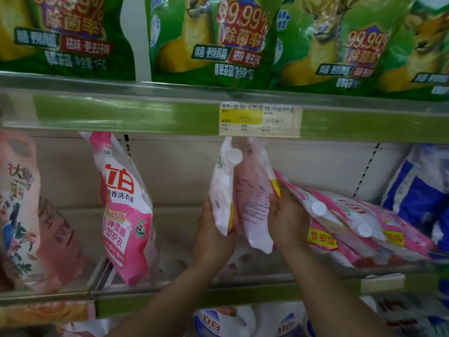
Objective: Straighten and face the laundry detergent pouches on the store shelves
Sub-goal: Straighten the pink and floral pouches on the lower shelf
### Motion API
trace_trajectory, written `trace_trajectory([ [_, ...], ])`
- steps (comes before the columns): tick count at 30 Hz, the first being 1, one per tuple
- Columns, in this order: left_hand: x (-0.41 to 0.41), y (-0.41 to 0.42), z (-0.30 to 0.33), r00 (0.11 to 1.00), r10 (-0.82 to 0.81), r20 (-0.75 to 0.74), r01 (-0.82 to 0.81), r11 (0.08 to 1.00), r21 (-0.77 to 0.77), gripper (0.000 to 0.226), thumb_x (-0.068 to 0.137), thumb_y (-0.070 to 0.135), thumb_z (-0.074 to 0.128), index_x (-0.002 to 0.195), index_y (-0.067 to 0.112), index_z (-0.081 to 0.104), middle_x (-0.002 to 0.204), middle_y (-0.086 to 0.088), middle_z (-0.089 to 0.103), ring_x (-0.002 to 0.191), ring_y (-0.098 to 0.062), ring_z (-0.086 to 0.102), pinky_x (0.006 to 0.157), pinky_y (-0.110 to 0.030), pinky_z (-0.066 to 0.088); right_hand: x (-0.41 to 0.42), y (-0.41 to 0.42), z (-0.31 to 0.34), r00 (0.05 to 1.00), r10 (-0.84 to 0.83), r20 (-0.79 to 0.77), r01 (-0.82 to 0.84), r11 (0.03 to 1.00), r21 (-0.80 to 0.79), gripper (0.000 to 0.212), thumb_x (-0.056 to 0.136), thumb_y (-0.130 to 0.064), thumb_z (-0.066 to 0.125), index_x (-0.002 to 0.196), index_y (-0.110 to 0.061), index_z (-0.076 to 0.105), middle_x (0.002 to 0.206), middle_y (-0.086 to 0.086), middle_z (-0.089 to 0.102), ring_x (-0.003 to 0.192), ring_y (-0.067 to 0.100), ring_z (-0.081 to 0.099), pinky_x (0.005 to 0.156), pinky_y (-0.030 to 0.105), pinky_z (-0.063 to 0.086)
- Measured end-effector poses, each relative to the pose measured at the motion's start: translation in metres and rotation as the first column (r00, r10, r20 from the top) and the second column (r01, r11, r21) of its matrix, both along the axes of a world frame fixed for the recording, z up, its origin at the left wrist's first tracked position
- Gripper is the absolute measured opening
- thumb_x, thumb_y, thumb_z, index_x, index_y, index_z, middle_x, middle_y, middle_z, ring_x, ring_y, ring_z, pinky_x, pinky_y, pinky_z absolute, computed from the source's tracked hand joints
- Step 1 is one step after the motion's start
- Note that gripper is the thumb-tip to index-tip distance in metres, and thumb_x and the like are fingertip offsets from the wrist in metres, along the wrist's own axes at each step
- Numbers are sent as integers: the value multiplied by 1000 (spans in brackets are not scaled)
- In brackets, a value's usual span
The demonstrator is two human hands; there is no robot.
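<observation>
Holding two pink pouches upright on the middle shelf (218,279).
Left hand (211,237) grips a capped pouch (222,190); right hand (286,220) grips its neighbour (252,190). Green pouches (233,40) above read "99.99%".

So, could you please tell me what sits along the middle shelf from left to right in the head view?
Peach floral pouch → upright pink pouch → white-capped pouch in the left hand → right hand → toppled pink pouches → blue pouch.
</observation>
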State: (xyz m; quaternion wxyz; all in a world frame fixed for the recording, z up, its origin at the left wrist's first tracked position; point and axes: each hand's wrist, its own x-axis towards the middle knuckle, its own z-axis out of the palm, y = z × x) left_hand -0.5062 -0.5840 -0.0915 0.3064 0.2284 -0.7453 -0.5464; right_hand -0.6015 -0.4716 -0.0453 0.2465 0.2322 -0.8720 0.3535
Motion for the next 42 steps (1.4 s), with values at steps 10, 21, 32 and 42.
trace_trajectory([
  [10, -14, 4, -5, 999, -1, 39, 3, 999, -49, 66, 86, 37, 68, 125, 63, 22, 123, 19, 49, 108, -7, 51, 88, -30, 47, -30, 20, -3, 996, -79, 41, 79, 997, 12, 41, 98, -21, 44, 137, -8, 44, 114, 20, 63, 97, 41, 60, 71, 40, 48],
  [21, -11, 16, -1, 996, -31, 82, 35, 998, -52, 72, 88, 28, 65, 148, 39, 26, 142, 8, 47, 124, -16, 51, 102, -41, 47, -14, 19, -17, 999, 4, -32, -5, 1000, -31, 37, 95, -18, 52, 129, -3, 51, 106, 20, 66, 94, 38, 62, 71, 39, 50],
  [32, 12, 10, -3, 995, -96, -15, 97, 980, 176, 43, 90, 19, 65, 114, 51, 50, 101, 28, 60, 96, 1, 59, 83, -31, 51, 11, 17, -26, 990, 90, -106, -93, 995, -25, 17, 84, -9, 66, 96, 2, 61, 90, 20, 64, 84, 38, 61, 72, 46, 53],
  [42, 20, 14, 1, 993, -97, -64, 104, 988, 110, 50, 87, 21, 68, 128, 42, 48, 107, 20, 62, 100, -2, 61, 85, -29, 53, 50, 7, -14, 962, 46, -268, -119, 958, -261, 38, 78, -19, 66, 106, 5, 58, 104, 21, 58, 96, 31, 55, 82, 37, 47],
])
